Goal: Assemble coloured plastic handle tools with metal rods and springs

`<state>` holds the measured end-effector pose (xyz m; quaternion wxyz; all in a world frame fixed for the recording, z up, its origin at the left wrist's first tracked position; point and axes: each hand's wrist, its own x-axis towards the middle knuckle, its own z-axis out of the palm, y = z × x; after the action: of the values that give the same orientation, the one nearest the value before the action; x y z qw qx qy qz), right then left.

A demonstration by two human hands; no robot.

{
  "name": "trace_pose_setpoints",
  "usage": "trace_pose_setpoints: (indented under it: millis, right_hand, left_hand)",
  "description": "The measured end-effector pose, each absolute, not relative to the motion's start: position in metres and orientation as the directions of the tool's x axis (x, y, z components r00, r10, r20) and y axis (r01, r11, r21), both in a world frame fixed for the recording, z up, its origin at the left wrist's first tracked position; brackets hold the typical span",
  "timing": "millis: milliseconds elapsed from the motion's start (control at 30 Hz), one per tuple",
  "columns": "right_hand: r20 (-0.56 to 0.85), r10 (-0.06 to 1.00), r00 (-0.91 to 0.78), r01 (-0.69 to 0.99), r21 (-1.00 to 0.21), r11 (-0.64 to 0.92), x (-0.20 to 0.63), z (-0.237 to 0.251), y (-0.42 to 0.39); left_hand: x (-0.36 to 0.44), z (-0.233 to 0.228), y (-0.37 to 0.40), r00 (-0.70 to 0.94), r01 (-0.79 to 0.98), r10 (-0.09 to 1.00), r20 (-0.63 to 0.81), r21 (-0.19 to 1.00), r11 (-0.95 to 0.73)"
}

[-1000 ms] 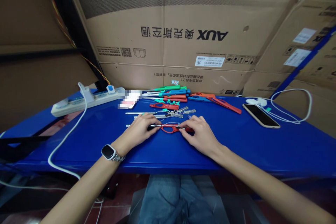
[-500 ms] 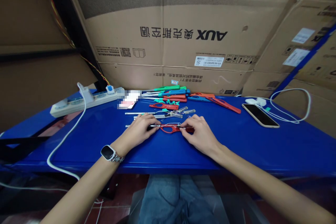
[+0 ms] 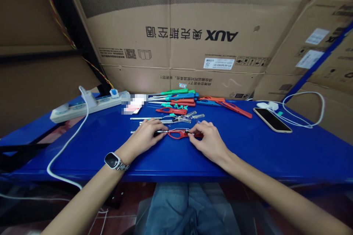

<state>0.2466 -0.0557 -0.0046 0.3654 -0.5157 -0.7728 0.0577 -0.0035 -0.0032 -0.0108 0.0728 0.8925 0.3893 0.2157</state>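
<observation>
Cardboard (image 3: pixel 190 11) stands upright beyond the blue table (image 3: pixel 248 154), and we take the red shell (image 3: pixel 183 136) on that table as our mark. It lies between our two hands, close to the table's near edge, its long axis running left to right across us. The silver rod (image 3: pixel 164 131) lies along nearly that same line, passing under our left hand (image 3: pixel 149 132), with one end showing left of it and the other at the shell's left end. That alignment of rod and shell seems to us what matters most. Neither hand is clearly nearer the shell: our left fingertips are at its left end, and our right hand (image 3: pixel 208 137) covers its right end.

Our left thumb and fingers are clamped on the rod, palm down, wrist low over the table. Our right thumb and forefinger come together on a small dark piece (image 3: pixel 186 132) at the shell, the other fingers curled; its finer shape is too small to tell. Both forearms reach in from the near side. A white wire (image 3: pixel 178 129) arches along the shell's far side. Just beyond the shell lie more rods (image 3: pixel 146 118) and clear pieces (image 3: pixel 184 120); farther off are coloured handles (image 3: pixel 176 91), and well to the right, a phone (image 3: pixel 272 119).
</observation>
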Motion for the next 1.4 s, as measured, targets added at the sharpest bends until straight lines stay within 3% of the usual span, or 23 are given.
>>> trace_pose_setpoints:
  millis: [400, 1400]
  right_hand:
    - [0.385, 0.864, -0.325, 0.692, -0.526, 0.495, 0.253, -0.003, -0.056]
    - [0.419, 0.783, -0.460, 0.630, -0.466, 0.621, 0.248, -0.003, -0.033]
  left_hand:
    - [-0.004, -0.011, -0.002, 0.608, 0.666, 0.728, 0.316, 0.296, -0.685]
    - [-0.002, -0.009, -0.005, 0.618, 0.662, 0.718, 0.319, 0.282, -0.695]
